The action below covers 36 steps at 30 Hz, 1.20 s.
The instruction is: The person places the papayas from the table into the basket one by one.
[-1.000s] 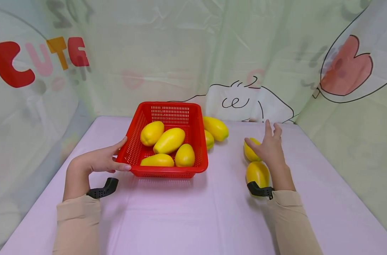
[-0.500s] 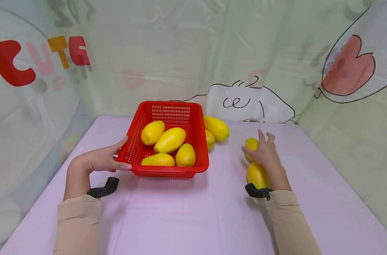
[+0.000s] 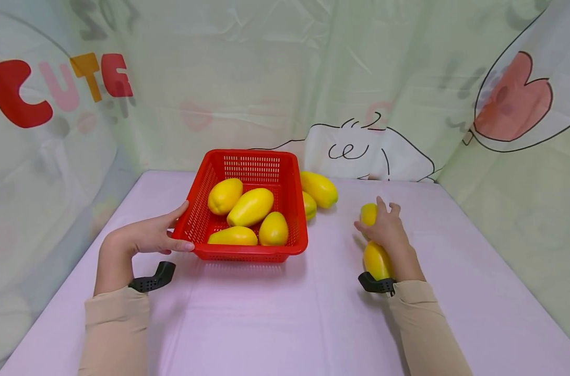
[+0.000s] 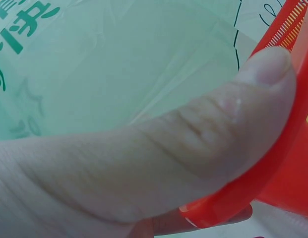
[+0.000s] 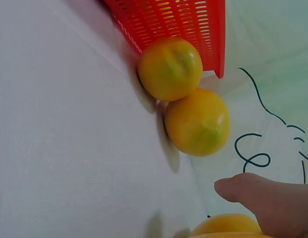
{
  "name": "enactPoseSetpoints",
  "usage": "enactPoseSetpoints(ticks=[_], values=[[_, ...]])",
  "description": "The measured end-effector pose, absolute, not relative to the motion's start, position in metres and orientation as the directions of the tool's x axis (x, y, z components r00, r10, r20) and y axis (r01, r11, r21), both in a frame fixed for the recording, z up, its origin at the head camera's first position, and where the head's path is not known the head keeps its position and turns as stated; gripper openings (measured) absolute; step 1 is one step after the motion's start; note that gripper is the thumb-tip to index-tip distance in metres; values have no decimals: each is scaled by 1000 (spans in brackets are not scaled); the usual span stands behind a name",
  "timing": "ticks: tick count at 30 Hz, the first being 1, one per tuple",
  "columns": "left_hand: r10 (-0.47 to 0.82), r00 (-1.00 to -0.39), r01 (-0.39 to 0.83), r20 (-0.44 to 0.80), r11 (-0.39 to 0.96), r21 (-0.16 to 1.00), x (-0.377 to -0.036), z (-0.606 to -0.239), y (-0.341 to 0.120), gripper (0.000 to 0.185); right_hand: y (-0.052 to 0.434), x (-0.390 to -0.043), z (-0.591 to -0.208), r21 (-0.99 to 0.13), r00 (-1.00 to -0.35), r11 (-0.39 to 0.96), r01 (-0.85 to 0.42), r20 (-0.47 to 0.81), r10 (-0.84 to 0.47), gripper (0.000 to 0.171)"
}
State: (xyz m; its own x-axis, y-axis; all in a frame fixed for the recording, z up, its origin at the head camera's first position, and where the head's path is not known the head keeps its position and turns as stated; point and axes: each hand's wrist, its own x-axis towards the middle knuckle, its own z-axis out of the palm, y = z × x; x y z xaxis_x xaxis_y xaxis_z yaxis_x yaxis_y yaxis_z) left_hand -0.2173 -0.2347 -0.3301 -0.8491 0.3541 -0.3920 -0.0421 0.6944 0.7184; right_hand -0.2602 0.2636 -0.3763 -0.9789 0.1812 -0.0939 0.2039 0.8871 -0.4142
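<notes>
A red mesh basket point(image 3: 292, 209) on the pink table holds several yellow fruits point(image 3: 249, 206). My left hand point(image 3: 153, 235) pinches the basket's near left rim point(image 4: 282, 173), thumb point(image 4: 193, 144) on top and a finger underneath. My right hand point(image 3: 383, 230) curls over a yellow fruit point(image 3: 367, 213) lying on the table to the right of the basket; its thumb point(image 5: 258, 193) rests on that fruit point(image 5: 225, 225). Another yellow fruit point(image 3: 376, 261) lies just under my right wrist.
Two more yellow fruits point(image 3: 319, 188) point(image 3: 308, 204) lie against the basket's far right side, also visible as fruits point(image 5: 169, 68) point(image 5: 197, 121) beside the basket point(image 5: 178, 20). Printed plastic sheets wall the table at the back and both sides.
My right hand has lowered onto the far fruit and its fingers have curled round it. The left hand and basket have stayed put.
</notes>
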Motion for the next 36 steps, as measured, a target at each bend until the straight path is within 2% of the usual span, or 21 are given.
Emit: enactPoseSetpoints(ticks=[9,18,36], values=[[353,-849,-42,-392,695,718,-217,-329,-235,119,261,-260,-377,-404,-969,882,243,-136,205,97],[352,-851,-43,-390,693,719,-217,-330,-234,119,260,-260,-376,-422,-954,857,296,-167,247,78],[357,-847,-43,-394,693,720,-217,-329,-234,118,258,-258,-378,-416,-960,865,280,-138,244,76]])
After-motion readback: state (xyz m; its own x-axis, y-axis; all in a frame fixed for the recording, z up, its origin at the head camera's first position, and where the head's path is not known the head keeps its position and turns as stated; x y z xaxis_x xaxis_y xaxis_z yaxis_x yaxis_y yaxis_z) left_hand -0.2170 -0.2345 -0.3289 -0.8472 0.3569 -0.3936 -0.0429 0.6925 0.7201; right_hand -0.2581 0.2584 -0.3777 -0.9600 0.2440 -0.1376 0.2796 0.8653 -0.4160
